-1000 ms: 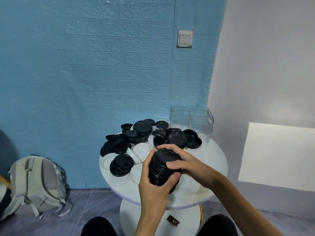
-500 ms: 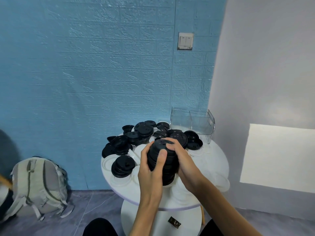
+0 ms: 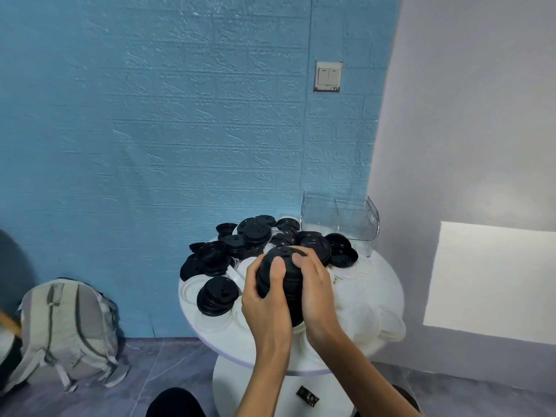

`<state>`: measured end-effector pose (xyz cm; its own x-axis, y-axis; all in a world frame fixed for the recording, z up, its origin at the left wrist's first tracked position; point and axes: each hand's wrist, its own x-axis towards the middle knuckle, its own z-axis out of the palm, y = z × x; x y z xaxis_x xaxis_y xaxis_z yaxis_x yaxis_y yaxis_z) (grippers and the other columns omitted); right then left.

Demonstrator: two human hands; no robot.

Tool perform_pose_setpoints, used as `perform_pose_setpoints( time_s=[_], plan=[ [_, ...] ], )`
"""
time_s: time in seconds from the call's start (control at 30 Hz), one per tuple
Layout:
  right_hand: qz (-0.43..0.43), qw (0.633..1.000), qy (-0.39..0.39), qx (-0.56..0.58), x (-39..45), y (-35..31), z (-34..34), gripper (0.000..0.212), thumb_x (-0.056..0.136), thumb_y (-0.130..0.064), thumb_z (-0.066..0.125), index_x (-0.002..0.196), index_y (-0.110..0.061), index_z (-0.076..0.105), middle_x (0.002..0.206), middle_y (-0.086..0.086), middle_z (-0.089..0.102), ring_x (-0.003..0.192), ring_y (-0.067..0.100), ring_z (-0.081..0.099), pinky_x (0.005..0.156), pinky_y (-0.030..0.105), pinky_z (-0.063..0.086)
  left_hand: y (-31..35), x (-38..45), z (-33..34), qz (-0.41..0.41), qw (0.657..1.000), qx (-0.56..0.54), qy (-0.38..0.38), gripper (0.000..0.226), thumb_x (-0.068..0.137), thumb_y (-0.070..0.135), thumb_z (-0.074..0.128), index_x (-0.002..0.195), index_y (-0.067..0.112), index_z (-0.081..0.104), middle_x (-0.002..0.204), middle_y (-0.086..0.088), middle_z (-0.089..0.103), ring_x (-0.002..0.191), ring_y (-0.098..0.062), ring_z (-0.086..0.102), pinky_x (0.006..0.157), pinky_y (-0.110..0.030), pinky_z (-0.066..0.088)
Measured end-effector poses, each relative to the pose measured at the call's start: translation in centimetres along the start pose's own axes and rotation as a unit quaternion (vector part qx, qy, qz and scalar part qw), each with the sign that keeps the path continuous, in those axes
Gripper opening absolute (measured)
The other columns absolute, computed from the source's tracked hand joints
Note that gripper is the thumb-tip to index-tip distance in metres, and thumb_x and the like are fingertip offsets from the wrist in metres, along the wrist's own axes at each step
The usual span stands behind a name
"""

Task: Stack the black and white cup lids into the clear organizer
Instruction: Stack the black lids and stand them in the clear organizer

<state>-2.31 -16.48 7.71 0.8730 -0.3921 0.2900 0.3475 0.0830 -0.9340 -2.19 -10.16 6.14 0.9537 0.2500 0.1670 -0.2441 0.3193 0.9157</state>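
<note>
Both hands, left hand [image 3: 264, 299] and right hand [image 3: 316, 291], curl around a tall stack of black round plastic cup lids [image 3: 285, 276], held above the round white tabletop [image 3: 388, 284], near the clear plastic organizer [image 3: 340, 225].

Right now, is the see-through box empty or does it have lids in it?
Empty. The clear organizer shows only its own walls and divider; no lids inside it.

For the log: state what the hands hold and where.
Both hands, left and right, grip a stack of black lids by its sides.
</note>
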Motion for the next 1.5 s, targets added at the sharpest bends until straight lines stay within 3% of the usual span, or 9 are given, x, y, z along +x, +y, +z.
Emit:
perform_pose_setpoints(
  time_s=[0.23,0.37,0.5,0.63,0.73,0.8,1.1,1.2,1.5],
  plan=[
    [0.008,0.999,0.028,-0.026,-0.3,1.5,0.2,0.030,0.081,-0.028,0.052,0.100,-0.017,0.073,0.097,0.002,0.076,0.096,0.021,0.070,0.081,0.029,0.056,-0.7,-0.6,-0.2,-0.007,1.000,-0.006,0.027,0.008,0.099,0.032,0.063,0.101,0.036,0.070,0.097,0.020,0.073,0.095,-0.004,0.067,0.088,-0.031,0.054],
    [-0.006,0.999,0.020,-0.034,-0.1,0.9,0.0,0.022,0.098,-0.012,0.051,0.101,-0.017,0.073,0.096,0.000,0.076,0.092,0.016,0.070,0.078,0.024,0.056,-0.3,-0.5,0.1,-0.010,1.000,-0.003,0.017,0.013,0.102,0.032,0.059,0.107,0.038,0.069,0.102,0.018,0.074,0.100,-0.001,0.067,0.085,-0.022,0.050],
    [-0.016,0.999,0.017,-0.032,0.3,0.8,0.2,0.024,0.098,-0.009,0.050,0.099,-0.017,0.072,0.094,0.000,0.075,0.090,0.016,0.070,0.075,0.022,0.056,0.2,0.0,0.2,-0.010,1.000,0.002,0.018,0.019,0.102,0.027,0.058,0.103,0.043,0.067,0.104,0.014,0.072,0.103,-0.007,0.067,0.089,-0.030,0.053],
    [-0.003,0.999,-0.015,-0.047,0.9,1.2,0.7,0.022,0.099,-0.019,0.051,0.103,-0.023,0.072,0.101,-0.002,0.075,0.098,0.016,0.070,0.084,0.027,0.054,0.4,0.1,-1.1,-0.012,1.000,0.001,-0.024,0.022,0.100,0.040,0.060,0.119,0.051,0.062,0.117,0.022,0.068,0.113,0.000,0.064,0.100,-0.028,0.050],
    [0.019,0.997,-0.055,-0.048,1.5,1.0,1.3,0.026,0.103,-0.016,0.049,0.106,-0.027,0.072,0.105,-0.005,0.075,0.101,0.013,0.070,0.083,0.022,0.051,0.7,1.0,-3.2,-0.018,0.997,-0.005,-0.076,0.061,0.080,0.064,0.066,0.138,0.065,0.046,0.134,0.024,0.062,0.125,0.000,0.060,0.111,-0.037,0.048],
    [0.024,0.995,-0.079,-0.052,1.9,1.0,2.0,0.026,0.102,-0.017,0.049,0.107,-0.028,0.073,0.108,-0.004,0.075,0.105,0.016,0.069,0.091,0.029,0.052,1.0,1.7,-4.5,-0.017,0.993,0.015,-0.118,0.063,0.073,0.068,0.066,0.134,0.069,0.049,0.135,0.027,0.062,0.127,0.000,0.059,0.113,-0.042,0.047],
    [0.058,0.983,-0.166,-0.057,0.7,2.4,5.7,0.026,0.104,-0.018,0.048,0.111,-0.027,0.071,0.108,-0.013,0.073,0.107,0.002,0.065,0.089,0.020,0.046,1.8,4.2,-11.4,-0.058,0.971,0.084,-0.214,0.079,0.071,0.041,0.093,0.134,0.058,0.049,0.126,0.021,0.069,0.118,0.000,0.065,0.106,-0.037,0.053],
    [0.059,0.977,-0.197,-0.057,0.5,2.8,6.4,0.023,0.106,-0.021,0.048,0.118,-0.025,0.067,0.117,-0.007,0.072,0.116,0.009,0.064,0.099,0.026,0.049,1.6,4.3,-12.0,-0.037,0.976,0.091,-0.194,0.093,0.062,0.043,0.096,0.139,0.053,0.046,0.126,0.019,0.068,0.120,-0.002,0.064,0.104,-0.034,0.053],
    [0.114,0.963,-0.242,-0.031,2.2,1.7,4.6,0.028,0.107,-0.034,0.045,0.129,-0.032,0.062,0.129,-0.006,0.068,0.127,0.012,0.061,0.116,0.046,0.042,1.9,4.7,-8.9,0.004,0.988,0.036,-0.152,0.078,0.066,0.017,0.095,0.131,0.039,0.058,0.114,0.017,0.074,0.107,-0.002,0.070,0.083,-0.015,0.055]
  ],
)
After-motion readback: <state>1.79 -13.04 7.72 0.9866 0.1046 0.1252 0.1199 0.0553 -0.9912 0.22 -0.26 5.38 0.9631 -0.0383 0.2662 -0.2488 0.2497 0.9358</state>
